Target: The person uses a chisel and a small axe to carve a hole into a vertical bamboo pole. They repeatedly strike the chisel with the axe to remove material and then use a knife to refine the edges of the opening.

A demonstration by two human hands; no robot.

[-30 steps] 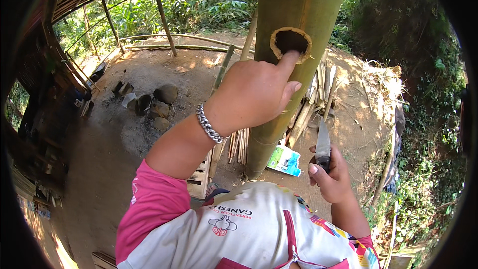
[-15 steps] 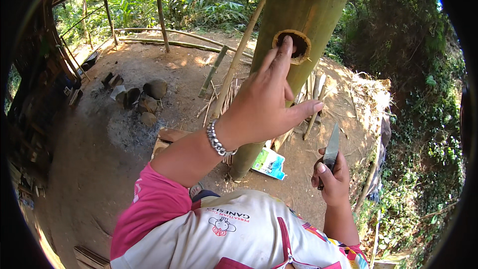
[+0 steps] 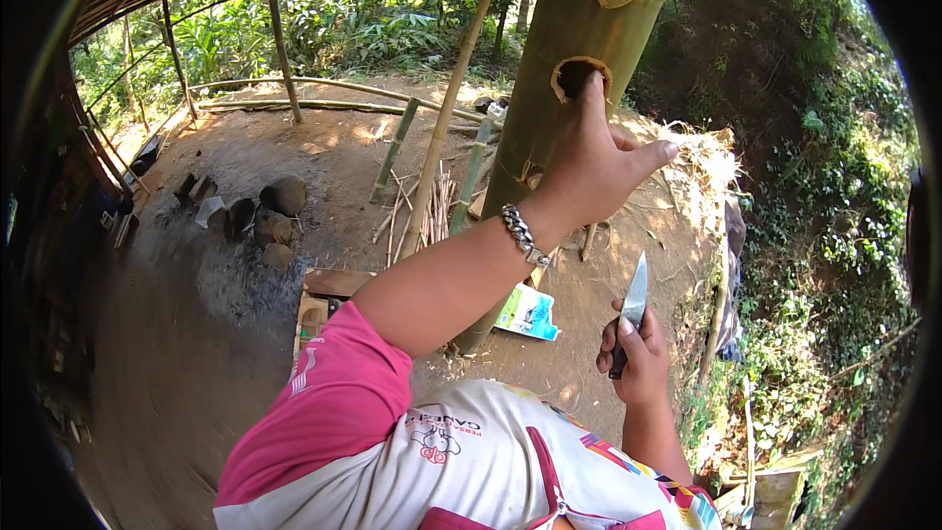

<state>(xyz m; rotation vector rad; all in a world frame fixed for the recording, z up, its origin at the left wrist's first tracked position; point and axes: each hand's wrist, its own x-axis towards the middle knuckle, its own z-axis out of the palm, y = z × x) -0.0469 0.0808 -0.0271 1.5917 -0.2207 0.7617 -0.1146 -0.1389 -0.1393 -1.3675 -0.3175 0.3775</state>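
- The left hand (image 3: pixel 589 172) is raised against a thick green bamboo trunk (image 3: pixel 549 108), its forefinger pushed into the rim of a round hole (image 3: pixel 577 77) cut in the trunk's side; the thumb sticks out to the right and the hand grips nothing.
- A silver chain bracelet (image 3: pixel 522 234) sits on that wrist.
- The right hand (image 3: pixel 636 363) is lower down, near the person's chest, clenched around the dark handle of a knife (image 3: pixel 633 306) (blade pointing up, well apart from the trunk).
- On the bare earth at the trunk's foot lies a green and white packet (image 3: pixel 528 312).
- Farther left a bundle of split bamboo strips (image 3: pixel 432 211) rests on the ground, and dark stones (image 3: pixel 265 216) ring a patch of ash.
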